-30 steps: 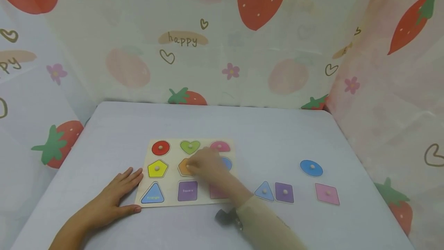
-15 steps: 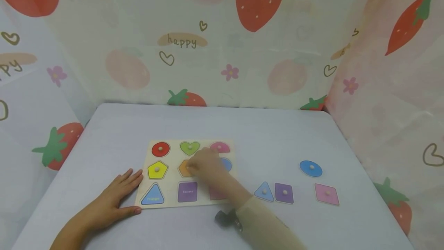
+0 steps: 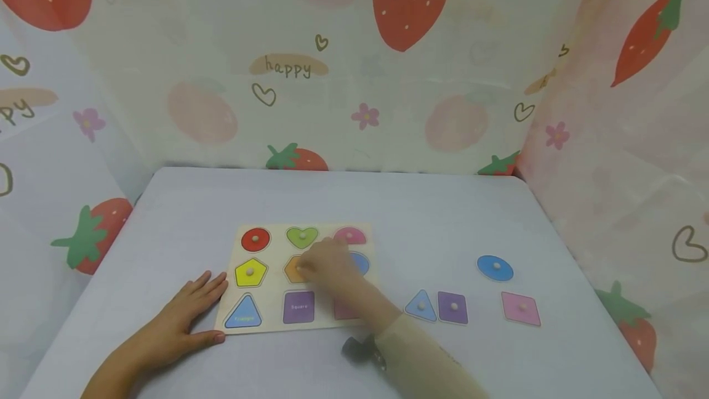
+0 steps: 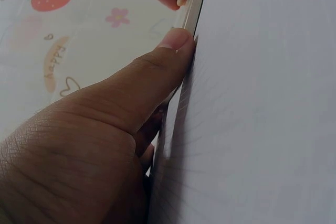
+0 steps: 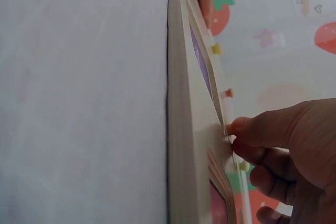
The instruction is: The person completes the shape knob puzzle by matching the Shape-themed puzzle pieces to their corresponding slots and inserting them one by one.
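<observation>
A wooden shape puzzle board [image 3: 275, 318] lies on the white table. My right hand [image 3: 332, 266] is over its middle row, thumb and forefinger pinching the knob of an orange hexagon piece [image 3: 290, 269], which sits at its slot. My left hand [image 3: 180, 322] rests at the board's left side, fingers spread, with fingertips and thumb touching its edge. Knobbed pieces on the board are a red circle [image 3: 255, 239], a green heart [image 3: 301, 237], a pink semicircle [image 3: 350, 235] and a yellow pentagon [image 3: 251, 272]. The right hand and forearm partly cover the blue oval slot [image 3: 361, 262] and a pink slot [image 3: 346, 309].
Loose knobbed pieces lie right of the board: a blue triangle [image 3: 421, 306], a purple square [image 3: 453, 308], a blue oval [image 3: 495, 268] and a pink parallelogram [image 3: 521, 309]. The triangle slot [image 3: 244, 313] and square slot [image 3: 298, 307] show printed words. Strawberry-patterned curtains [image 3: 354, 79] surround the table.
The head view has shifted slightly. Both hands keep their places at the board, the right still pinching the orange hexagon's knob.
</observation>
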